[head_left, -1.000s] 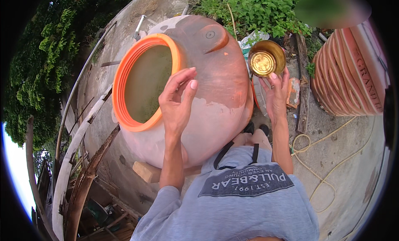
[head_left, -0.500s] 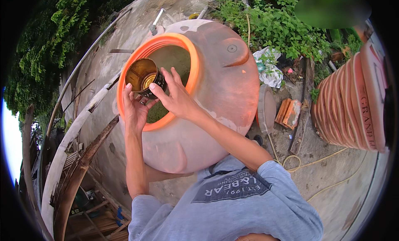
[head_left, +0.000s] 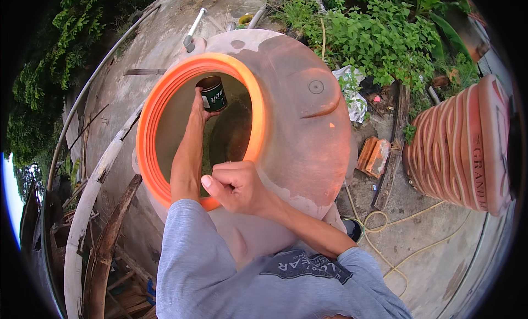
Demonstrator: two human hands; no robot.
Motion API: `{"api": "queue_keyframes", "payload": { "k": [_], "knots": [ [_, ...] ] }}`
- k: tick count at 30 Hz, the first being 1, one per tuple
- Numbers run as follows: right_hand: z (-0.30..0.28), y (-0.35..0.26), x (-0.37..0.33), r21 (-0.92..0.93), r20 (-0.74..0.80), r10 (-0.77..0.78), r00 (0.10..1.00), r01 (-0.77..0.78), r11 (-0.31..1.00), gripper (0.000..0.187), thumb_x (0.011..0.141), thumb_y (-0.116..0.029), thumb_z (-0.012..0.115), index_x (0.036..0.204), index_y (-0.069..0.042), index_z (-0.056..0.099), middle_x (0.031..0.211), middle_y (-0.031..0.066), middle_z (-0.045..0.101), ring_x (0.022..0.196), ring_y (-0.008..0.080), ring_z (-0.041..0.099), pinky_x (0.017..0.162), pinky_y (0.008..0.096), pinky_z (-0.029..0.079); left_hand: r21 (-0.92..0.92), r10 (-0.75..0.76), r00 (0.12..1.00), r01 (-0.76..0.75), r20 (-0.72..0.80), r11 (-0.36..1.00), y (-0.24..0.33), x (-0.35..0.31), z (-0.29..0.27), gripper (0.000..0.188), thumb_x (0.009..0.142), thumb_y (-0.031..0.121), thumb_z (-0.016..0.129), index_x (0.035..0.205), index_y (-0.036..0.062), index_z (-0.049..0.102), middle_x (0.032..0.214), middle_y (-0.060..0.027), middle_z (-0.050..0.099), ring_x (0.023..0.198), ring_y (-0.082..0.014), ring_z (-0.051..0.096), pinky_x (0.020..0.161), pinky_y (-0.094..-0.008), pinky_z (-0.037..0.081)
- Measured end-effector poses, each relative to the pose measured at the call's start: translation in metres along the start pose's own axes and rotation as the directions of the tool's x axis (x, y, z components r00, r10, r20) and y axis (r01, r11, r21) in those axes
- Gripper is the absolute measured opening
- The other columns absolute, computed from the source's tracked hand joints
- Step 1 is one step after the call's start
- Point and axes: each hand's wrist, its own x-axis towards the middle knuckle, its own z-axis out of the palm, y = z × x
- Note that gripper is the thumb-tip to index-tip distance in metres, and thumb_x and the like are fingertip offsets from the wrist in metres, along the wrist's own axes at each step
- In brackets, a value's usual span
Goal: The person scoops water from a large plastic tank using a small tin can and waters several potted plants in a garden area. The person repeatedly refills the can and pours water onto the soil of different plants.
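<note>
My left arm reaches through the wide opening of a large orange-grey plastic water tank [head_left: 300, 170]. Down inside, my left hand [head_left: 203, 111] is closed around a dark green tin can [head_left: 213, 96] with a brown, open mouth. The can is tilted, and most of my left fingers are hidden behind it. At the near right part of the orange threaded rim [head_left: 257, 118], my right hand [head_left: 236, 188] is curled into a loose fist, thumb pointing left. No object shows in the right hand. Murky, greenish-brown shades cover the tank's inside.
A ribbed orange tank [head_left: 454, 145] lies at the right. Bricks [head_left: 375, 156], a wooden plank [head_left: 389, 178] and a pale hose [head_left: 404, 220] are on the concrete. A white pipe [head_left: 196, 22] stands beyond the tank; weathered beams [head_left: 99, 173] run along the left.
My left hand has carried the can from above the opening down into the tank, turning it. My right hand has let go of the can, drawn back to the near rim and curled up.
</note>
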Motion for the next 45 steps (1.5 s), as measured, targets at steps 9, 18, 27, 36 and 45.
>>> {"api": "queue_keyframes", "payload": {
  "k": [9,18,27,36,45],
  "knots": [
    [-0.008,-0.002,0.004,0.015,0.006,-0.029,1.000,0.029,0.999,0.035,0.091,-0.011,0.051,0.059,-0.002,0.042,0.057,0.0080,0.034,0.047,0.0207,0.033,0.044,0.0355,0.028,-0.256,-0.008,1.000,0.008,0.002,0.967,-0.008,0.103,0.022,0.082,0.088,0.066,0.051,0.150,0.0146,0.034,0.147,-0.0200,0.044,0.129,-0.0441,0.047,0.109,-0.0724,0.017],
    [-0.009,0.016,0.009,0.007,-0.045,-0.115,0.992,0.115,0.993,0.032,0.092,-0.009,0.051,0.062,-0.002,0.042,0.057,0.0082,0.036,0.044,0.0227,0.035,0.044,0.0378,0.031,-0.490,0.109,0.993,-0.121,-0.053,0.863,-0.020,0.100,0.036,0.077,0.086,0.057,0.060,0.147,0.0176,0.036,0.148,-0.0153,0.039,0.136,-0.0386,0.037,0.107,-0.0683,0.031],
    [-0.003,0.014,0.008,0.043,-0.007,-0.075,0.997,0.075,0.996,0.031,0.093,-0.009,0.048,0.063,-0.002,0.043,0.058,0.0084,0.037,0.045,0.0236,0.038,0.045,0.0378,0.032,-0.473,0.201,0.979,-0.199,-0.046,0.859,-0.001,0.079,0.048,0.077,0.085,0.056,0.064,0.147,0.0202,0.036,0.151,-0.0156,0.032,0.136,-0.0385,0.036,0.104,-0.0693,0.035],
    [-0.004,0.019,0.007,0.024,-0.080,-0.056,0.995,0.059,0.998,0.035,0.097,-0.009,0.045,0.063,-0.001,0.041,0.058,0.0097,0.038,0.047,0.0234,0.038,0.048,0.0375,0.033,-0.408,0.353,0.914,-0.251,0.198,0.878,-0.003,0.080,0.043,0.101,0.081,0.060,0.068,0.151,0.0175,0.008,0.152,-0.0198,0.015,0.141,-0.0515,0.019,0.104,-0.0741,0.034],
    [-0.007,0.016,0.007,0.027,-0.070,-0.007,0.998,0.009,1.000,0.036,0.097,-0.011,0.044,0.063,-0.001,0.042,0.056,0.0100,0.039,0.047,0.0245,0.040,0.048,0.0379,0.034,-0.519,0.288,0.954,-0.204,0.087,0.830,-0.003,0.083,0.039,0.075,0.088,0.055,0.057,0.145,0.0182,0.026,0.150,-0.0185,0.024,0.136,-0.0479,0.034,0.103,-0.0738,0.033]
  ]
}}
